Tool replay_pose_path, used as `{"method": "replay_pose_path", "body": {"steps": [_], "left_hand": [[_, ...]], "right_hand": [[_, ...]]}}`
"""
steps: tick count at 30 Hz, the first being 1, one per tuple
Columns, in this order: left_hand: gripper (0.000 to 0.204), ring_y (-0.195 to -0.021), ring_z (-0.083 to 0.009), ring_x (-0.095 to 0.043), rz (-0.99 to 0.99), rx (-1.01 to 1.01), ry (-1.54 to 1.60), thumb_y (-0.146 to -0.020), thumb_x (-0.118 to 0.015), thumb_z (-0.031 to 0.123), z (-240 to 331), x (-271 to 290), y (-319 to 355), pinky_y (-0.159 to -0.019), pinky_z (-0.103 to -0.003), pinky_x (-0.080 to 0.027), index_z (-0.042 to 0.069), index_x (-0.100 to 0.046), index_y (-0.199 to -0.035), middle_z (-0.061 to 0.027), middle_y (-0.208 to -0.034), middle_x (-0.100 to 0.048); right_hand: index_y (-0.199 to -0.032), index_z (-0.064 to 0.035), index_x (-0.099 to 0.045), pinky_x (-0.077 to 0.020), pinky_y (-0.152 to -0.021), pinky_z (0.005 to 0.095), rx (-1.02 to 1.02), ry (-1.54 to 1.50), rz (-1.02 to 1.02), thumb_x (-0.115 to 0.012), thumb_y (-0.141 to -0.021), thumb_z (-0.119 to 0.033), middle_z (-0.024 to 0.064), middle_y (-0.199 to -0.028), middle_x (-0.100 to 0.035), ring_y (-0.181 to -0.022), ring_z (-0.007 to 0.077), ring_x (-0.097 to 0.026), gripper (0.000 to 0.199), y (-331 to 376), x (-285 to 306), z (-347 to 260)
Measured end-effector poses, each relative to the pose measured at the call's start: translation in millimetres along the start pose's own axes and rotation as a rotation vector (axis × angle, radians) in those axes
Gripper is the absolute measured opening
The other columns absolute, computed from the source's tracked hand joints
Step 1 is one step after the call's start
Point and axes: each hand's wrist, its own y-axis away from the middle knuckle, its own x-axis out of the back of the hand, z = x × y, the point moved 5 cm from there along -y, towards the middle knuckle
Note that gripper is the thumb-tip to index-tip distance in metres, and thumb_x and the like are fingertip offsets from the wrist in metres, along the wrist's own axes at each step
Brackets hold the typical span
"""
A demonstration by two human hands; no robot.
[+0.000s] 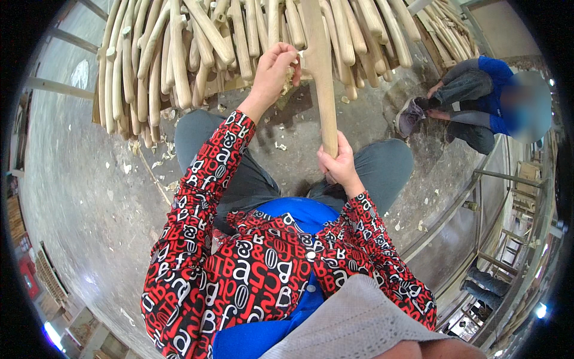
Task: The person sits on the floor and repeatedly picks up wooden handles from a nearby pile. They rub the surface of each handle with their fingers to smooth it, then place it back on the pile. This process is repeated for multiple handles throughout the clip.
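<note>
A long pale wooden bar, perhaps a furniture leg, stands out in front of me, with a short side stub near its middle. My right hand is wrapped round its near end. Beside the stub, my left hand is closed with thumb and fingertips pinched together. Whatever the pinch holds is too small to make out. Pale curled shavings show just below those fingers. The far end of the bar runs out of the top of the picture.
A large pile of similar wooden bars lies ahead, with another stack at the far right. A co-worker in blue crouches at the right. Shavings litter the concrete floor. Metal racks line the right side.
</note>
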Motion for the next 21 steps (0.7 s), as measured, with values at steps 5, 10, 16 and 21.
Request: {"method": "replay_pose_path", "body": {"steps": [5,10,16,21], "left_hand": [[0.018,-0.06,-0.0114,-0.053,-0.023,0.099,-0.205,-0.094,-0.052,0.023,1,-1,0,-0.046,-0.023,-0.04,0.005,-0.056,-0.093,-0.002,-0.073,-0.05],[0.022,-0.058,-0.0267,-0.059,-0.048,-0.219,-0.854,-0.093,-0.047,0.02,18,2,-1,-0.052,-0.037,-0.044,-0.001,-0.053,-0.093,-0.0134,-0.065,-0.058],[0.024,-0.068,-0.0309,-0.062,0.031,-0.523,-1.193,-0.094,-0.049,0.021,27,3,-2,-0.057,-0.04,-0.045,-0.002,-0.05,-0.088,-0.0182,-0.073,-0.061],[0.019,-0.065,-0.0155,-0.059,-0.158,-0.069,-0.199,-0.098,-0.045,0.021,8,13,-6,-0.05,-0.028,-0.042,0.003,-0.048,-0.09,-0.0103,-0.084,-0.063]], "right_hand": [[-0.128,-0.0032,-0.042,-0.051,-0.063,0.0327,0.15,0.498,0.121,-0.066,-0.077,-0.011,0.0128,-0.091,-0.064,-0.069,0.0235,-0.065,0.057,-5,17,-4],[-0.126,-0.0042,-0.044,-0.0512,-0.074,0.0372,0.222,0.693,0.218,-0.067,-0.076,-0.013,0.0223,-0.097,-0.063,-0.09,0.0358,-0.065,0.055,-2,17,-14],[-0.127,-0.0037,-0.042,-0.052,-0.066,0.0368,0.449,0.794,0.193,-0.065,-0.079,-0.01,0.0193,-0.094,-0.063,-0.078,0.032,-0.066,0.054,-6,10,-31],[-0.13,-0.0037,-0.037,-0.0449,-0.043,0.0269,-0.056,-0.233,-0.102,-0.059,-0.083,-0.002,0.0071,-0.074,-0.055,-0.048,0.0145,-0.053,0.051,-2,-7,-6]]}}
